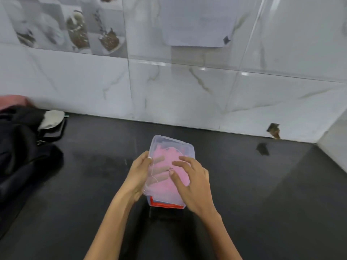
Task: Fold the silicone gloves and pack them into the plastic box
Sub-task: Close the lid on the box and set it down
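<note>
A clear rectangular plastic box sits on the glossy black surface, in the middle and near the person. Pink silicone gloves lie inside it, seen through a translucent lid resting on top. The left hand grips the box's left edge, its fingers curled under the lid. The right hand lies flat on the lid, its fingers spread and closed on nothing. Far left on the surface lies a black bag.
</note>
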A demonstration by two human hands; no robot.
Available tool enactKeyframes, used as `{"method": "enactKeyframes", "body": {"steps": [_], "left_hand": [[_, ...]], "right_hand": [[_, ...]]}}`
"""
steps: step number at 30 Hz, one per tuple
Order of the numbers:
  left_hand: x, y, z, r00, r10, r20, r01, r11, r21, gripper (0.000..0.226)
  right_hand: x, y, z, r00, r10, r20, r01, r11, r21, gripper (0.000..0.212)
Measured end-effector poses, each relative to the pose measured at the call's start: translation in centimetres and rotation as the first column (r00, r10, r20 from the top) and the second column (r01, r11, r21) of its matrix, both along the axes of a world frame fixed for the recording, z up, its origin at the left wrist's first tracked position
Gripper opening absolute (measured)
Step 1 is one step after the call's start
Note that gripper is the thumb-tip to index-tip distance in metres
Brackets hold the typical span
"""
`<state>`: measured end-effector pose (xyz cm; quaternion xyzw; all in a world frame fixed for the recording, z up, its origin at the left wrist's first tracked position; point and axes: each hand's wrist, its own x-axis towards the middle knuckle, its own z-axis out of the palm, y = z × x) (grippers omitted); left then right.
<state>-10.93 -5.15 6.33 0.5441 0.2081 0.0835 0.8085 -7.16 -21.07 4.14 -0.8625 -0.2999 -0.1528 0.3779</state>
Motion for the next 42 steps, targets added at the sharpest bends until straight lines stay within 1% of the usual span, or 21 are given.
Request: {"method": "enactKeyframes", "body": {"steps": [2,3,4,6,8,10,12,14,18,22,27,33,36,38,41,42], "left_hand": [[0.0,-0.1,-0.1,0.999,0.038,-0.005,-0.037,0.996,0.081,0.022],[0.0,-0.1,-0.2,0.998,0.065,-0.004,-0.064,0.984,0.169,0.022],[0.1,-0.1,-0.3,0.996,0.087,-0.006,-0.082,0.955,0.285,0.023],[0.2,0.1,-0.7,0.992,0.122,-0.036,-0.087,0.854,0.513,0.025],[0.3,0.4,-0.8,0.975,0.202,-0.09,-0.092,0.739,0.667,0.028],[0.6,0.6,-1.1,0.96,0.261,-0.107,-0.096,0.658,0.747,0.029],[0.9,0.7,-1.3,0.956,0.273,-0.105,-0.083,0.595,0.799,0.03],[1.4,0.7,-1.4,0.951,0.29,-0.111,-0.072,0.553,0.83,0.027],[2.5,0.7,-1.5,0.936,0.316,-0.155,-0.025,0.5,0.866,0.023],[3.0,0.7,-1.7,0.926,0.331,-0.182,0.017,0.445,0.895,0.025],[3.0,0.4,-2.0,0.927,0.324,-0.19,0.033,0.432,0.901,0.027],[3.1,0.2,-2.3,0.923,0.317,-0.217,0.044,0.473,0.88,0.026],[3.1,0.1,-2.3,0.913,0.32,-0.253,0.077,0.475,0.877,0.031],[3.0,0.1,-2.2,0.904,0.31,-0.294,0.136,0.444,0.885,0.037],[3.4,0.5,-2.1,0.906,0.219,-0.362,0.266,0.37,0.89,0.053],[3.7,0.8,-1.9,0.904,0.178,-0.389,0.306,0.366,0.879,0.056]], "right_hand": [[1.0,0.7,-0.9,0.99,-0.01,-0.142,0.014,1.0,0.024,0.035],[1.4,0.9,-1.3,0.973,-0.007,-0.231,0.019,0.999,0.05,0.042],[1.7,0.9,-1.6,0.949,0.0,-0.314,0.025,0.997,0.077,0.048],[2.3,1.0,-2.0,0.908,0.011,-0.419,0.037,0.994,0.106,0.054],[2.7,0.9,-2.2,0.892,0.005,-0.451,0.053,0.992,0.116,0.054],[2.8,1.1,-2.3,0.884,-0.01,-0.467,0.069,0.992,0.11,0.054],[2.8,1.2,-2.5,0.88,-0.028,-0.474,0.073,0.994,0.077,0.056],[2.8,1.3,-2.6,0.884,-0.045,-0.465,0.061,0.998,0.019,0.058],[3.1,1.5,-2.4,0.879,-0.056,-0.473,0.015,0.996,-0.091,0.062],[3.5,1.8,-2.2,0.882,-0.078,-0.464,-0.007,0.984,-0.179,0.063],[3.6,1.8,-2.2,0.875,-0.077,-0.479,-0.017,0.982,-0.189,0.063],[3.4,1.9,-1.8,0.88,-0.098,-0.464,-0.019,0.97,-0.241,0.065],[3.4,1.9,-1.7,0.888,-0.113,-0.447,-0.019,0.96,-0.28,0.065],[3.3,1.9,-1.6,0.894,-0.138,-0.426,-0.006,0.948,-0.319,0.065],[3.1,2.0,-1.5,0.903,-0.16,-0.399,-0.006,0.924,-0.383,0.063],[3.1,1.9,-1.5,0.902,-0.164,-0.399,-0.013,0.914,-0.405,0.062]]}}
